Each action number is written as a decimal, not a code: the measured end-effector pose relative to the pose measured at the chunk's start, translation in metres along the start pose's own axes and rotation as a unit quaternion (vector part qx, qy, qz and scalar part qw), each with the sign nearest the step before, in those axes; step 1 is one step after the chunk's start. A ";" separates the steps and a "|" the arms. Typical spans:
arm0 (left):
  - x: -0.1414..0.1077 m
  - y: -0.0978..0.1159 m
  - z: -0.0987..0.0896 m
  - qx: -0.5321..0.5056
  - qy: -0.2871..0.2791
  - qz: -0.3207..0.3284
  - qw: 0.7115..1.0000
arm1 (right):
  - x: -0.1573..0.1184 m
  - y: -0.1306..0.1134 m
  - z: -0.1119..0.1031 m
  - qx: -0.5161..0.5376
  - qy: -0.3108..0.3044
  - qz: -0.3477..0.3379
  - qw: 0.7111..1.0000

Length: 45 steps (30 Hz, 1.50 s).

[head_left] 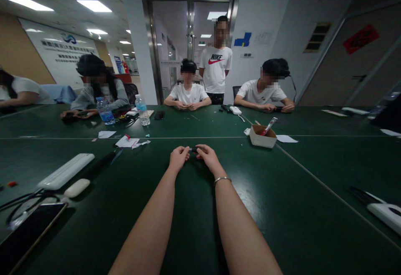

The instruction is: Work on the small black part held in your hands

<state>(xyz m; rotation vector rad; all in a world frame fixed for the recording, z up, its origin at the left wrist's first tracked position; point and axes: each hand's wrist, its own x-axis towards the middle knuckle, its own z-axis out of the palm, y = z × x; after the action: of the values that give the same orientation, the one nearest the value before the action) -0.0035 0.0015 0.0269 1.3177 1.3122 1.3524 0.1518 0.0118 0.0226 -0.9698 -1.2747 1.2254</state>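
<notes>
Both arms stretch forward over the green table. Between the fingertips is a small dark stick-like object [193, 150] with a paler, silvery part toward its left; its exact kind is too small to make out. My left hand [179, 158] pinches the left end with thumb and forefinger. At the other end my right hand [207, 158], with a metal bangle [222, 179] at the wrist, closes its thumb and fingers on the dark part. The fingers cover much of the object.
On the left lie a phone [31, 235], a white oblong device [66, 170], a white rounded case [77, 187], cables and paper scraps [127, 141]. A small cardboard box [262, 140] stands ahead right. Bottles [143, 110] stand farther back. Several people sit opposite; one stands.
</notes>
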 end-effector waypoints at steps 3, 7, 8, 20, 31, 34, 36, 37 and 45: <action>0.000 0.000 -0.001 0.012 -0.005 -0.001 1.000 | 0.000 0.000 0.000 -0.005 -0.001 0.000 1.000; -0.001 0.003 -0.002 0.025 -0.006 -0.007 1.000 | -0.001 -0.002 0.001 -0.002 -0.007 -0.001 1.000; -0.001 0.004 -0.002 0.029 -0.007 -0.008 1.000 | -0.001 -0.003 0.001 -0.002 -0.008 -0.001 1.000; 0.000 0.000 -0.004 0.008 -0.031 -0.004 0.999 | 0.000 -0.004 0.001 0.013 -0.001 0.012 1.000; 0.004 -0.004 -0.004 -0.033 -0.074 0.016 0.997 | 0.001 -0.002 0.001 0.029 0.014 0.019 0.999; 0.001 -0.002 -0.006 -0.036 -0.080 0.024 0.996 | 0.001 -0.002 0.001 0.032 0.011 0.018 0.999; -0.001 -0.001 -0.006 -0.041 -0.083 0.031 0.995 | 0.001 -0.002 0.001 0.033 0.009 0.018 0.999; -0.001 -0.001 -0.006 -0.044 -0.084 0.033 0.995 | 0.001 -0.002 0.001 0.033 0.008 0.019 0.999; 0.004 -0.002 -0.004 -0.045 -0.020 -0.031 0.998 | 0.001 -0.001 0.001 0.021 0.002 0.020 1.000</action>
<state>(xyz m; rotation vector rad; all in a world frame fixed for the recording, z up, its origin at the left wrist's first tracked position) -0.0080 0.0049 0.0255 1.2271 1.2408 1.3218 0.1512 0.0131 0.0240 -0.9702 -1.2272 1.2754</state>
